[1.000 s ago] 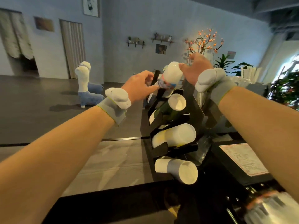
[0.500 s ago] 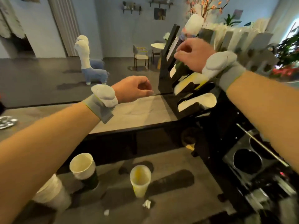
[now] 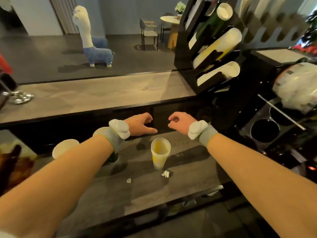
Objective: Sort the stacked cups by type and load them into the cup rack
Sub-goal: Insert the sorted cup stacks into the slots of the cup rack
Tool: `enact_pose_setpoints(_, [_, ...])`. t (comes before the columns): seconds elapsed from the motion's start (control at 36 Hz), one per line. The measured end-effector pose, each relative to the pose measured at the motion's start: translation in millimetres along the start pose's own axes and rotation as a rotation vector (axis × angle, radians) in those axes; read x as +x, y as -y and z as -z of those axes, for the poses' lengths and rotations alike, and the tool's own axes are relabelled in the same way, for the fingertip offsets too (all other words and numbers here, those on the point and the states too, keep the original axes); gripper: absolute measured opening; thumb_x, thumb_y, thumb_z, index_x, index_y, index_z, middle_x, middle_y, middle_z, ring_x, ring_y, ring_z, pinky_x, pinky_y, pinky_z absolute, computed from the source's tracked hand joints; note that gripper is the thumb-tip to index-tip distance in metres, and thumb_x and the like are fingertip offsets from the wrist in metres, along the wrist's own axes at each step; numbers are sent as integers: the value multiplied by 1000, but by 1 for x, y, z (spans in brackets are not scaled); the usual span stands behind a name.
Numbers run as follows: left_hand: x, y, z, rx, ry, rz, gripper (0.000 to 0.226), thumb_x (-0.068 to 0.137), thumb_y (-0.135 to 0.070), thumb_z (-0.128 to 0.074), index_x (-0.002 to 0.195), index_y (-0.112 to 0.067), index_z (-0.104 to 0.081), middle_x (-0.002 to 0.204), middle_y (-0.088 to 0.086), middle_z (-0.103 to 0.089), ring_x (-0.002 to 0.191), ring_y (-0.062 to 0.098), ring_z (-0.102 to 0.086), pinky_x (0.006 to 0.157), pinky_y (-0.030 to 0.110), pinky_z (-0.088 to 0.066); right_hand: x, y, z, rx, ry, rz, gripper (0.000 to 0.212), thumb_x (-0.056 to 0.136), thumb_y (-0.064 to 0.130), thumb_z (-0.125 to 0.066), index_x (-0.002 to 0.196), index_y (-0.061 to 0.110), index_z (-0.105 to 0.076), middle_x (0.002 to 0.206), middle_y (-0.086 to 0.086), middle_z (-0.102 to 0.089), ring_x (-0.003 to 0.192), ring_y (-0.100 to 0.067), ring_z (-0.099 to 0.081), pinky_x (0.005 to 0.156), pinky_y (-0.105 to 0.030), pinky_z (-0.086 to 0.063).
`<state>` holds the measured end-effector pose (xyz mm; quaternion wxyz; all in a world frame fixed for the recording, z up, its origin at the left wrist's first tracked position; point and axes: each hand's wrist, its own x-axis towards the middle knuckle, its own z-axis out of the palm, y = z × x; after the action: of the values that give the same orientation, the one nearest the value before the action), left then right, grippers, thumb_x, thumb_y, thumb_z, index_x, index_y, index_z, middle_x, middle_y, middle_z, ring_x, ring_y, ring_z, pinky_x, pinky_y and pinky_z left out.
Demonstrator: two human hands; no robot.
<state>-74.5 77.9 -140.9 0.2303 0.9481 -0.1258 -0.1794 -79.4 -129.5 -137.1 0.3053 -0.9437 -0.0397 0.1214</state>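
A black cup rack (image 3: pixel 181 54) stands on the upper counter at the right, its slanted slots holding stacks of white cups (image 3: pixel 217 71), yellow-printed cups (image 3: pixel 217 45) and dark green cups (image 3: pixel 209 24). On the lower counter stands a yellow-and-white cup stack (image 3: pixel 160 152). A white cup (image 3: pixel 64 147) stands at the left, and a dark green cup (image 3: pixel 113 157) is mostly hidden under my left forearm. My left hand (image 3: pixel 139 124) and my right hand (image 3: pixel 178 122) hover side by side above the yellow cups, fingers loosely curled, holding nothing.
Small paper scraps (image 3: pixel 165 173) lie on the lower counter (image 3: pixel 154 189). A black machine with round wells (image 3: pixel 264 133) and a plastic-wrapped bundle (image 3: pixel 296 86) stand at the right. A shiny metal object (image 3: pixel 18 97) lies on the upper counter at the left.
Both hands have come down from the top of the rack to just above the lower counter. My view has tilted down from the rack to the loose cups.
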Motion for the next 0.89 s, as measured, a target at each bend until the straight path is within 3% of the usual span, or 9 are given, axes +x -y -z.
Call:
enact_pose_setpoints(0.08, [3, 9, -23, -28, 8, 37, 85, 80, -55, -71, 147, -18, -36, 148, 1, -46, 131, 19, -48, 103, 31, -43, 1, -18, -30, -12, 107, -77, 54, 88, 24, -67, 138, 14, -47, 131, -7, -58, 117, -23, -58, 93, -32, -50])
enact_pose_setpoints(0.19, [11, 16, -48, -88, 111, 63, 102, 77, -55, -75, 154, -15, -21, 156, 5, -35, 137, 23, -42, 107, 32, -39, -2, -37, -63, -76, 221, -136, 75, 87, 20, -69, 149, 8, -28, 148, -12, -43, 133, -28, -45, 104, -33, -39])
enact_pose_setpoints(0.33, [22, 25, -80, -112, 179, 98, 116, 69, -52, -83, 154, -13, -15, 154, 7, -36, 137, 24, -42, 110, 34, -39, -3, -52, -88, 82, 298, -118, 73, 81, 17, -76, 141, 11, -36, 131, -5, -52, 121, -17, -50, 94, -26, -41])
enact_pose_setpoints(0.44, [35, 31, -106, -132, 203, 136, 120, 65, -46, -87, 154, -13, -13, 149, 6, -43, 132, 24, -48, 107, 35, -41, 12, -76, -110, 135, 265, -156, 92, 62, 42, -80, 138, 14, -36, 126, -8, -58, 114, -25, -58, 99, -42, -47])
enact_pose_setpoints(0.58, [41, 39, -130, -151, 131, 119, 110, 74, -32, -83, 153, -15, -8, 139, 9, -54, 124, 27, -56, 102, 35, -45, 12, -68, -108, 170, 271, -134, 59, 79, 7, -77, 132, 5, -52, 124, -13, -62, 115, -25, -58, 97, -37, -48])
enact_pose_setpoints(0.67, [47, 40, -132, -153, 73, 104, 100, 73, -35, -83, 148, -19, -18, 131, 8, -59, 118, 27, -60, 100, 41, -47, 17, -69, -110, 221, 241, -149, 62, 76, 12, -80, 131, 9, -52, 124, -10, -63, 117, -26, -59, 99, -42, -49])
enact_pose_setpoints(0.75, [50, 41, -121, -212, 45, 54, 99, 70, -37, -84, 146, -25, -22, 130, 4, -58, 116, 23, -59, 98, 39, -49, 16, -68, -101, 290, 228, -127, 64, 77, 8, -80, 132, 12, -48, 116, 2, -57, 108, -15, -55, 92, -29, -45])
enact_pose_setpoints(0.89, [56, 26, -69, -343, -27, -69, 97, 67, -43, -85, 145, -34, -28, 131, -10, -56, 120, 11, -56, 102, 37, -49, 27, -62, -60, 359, 95, -47, 64, 75, 15, -83, 128, 12, -48, 120, -1, -61, 108, -15, -59, 79, -20, -46])
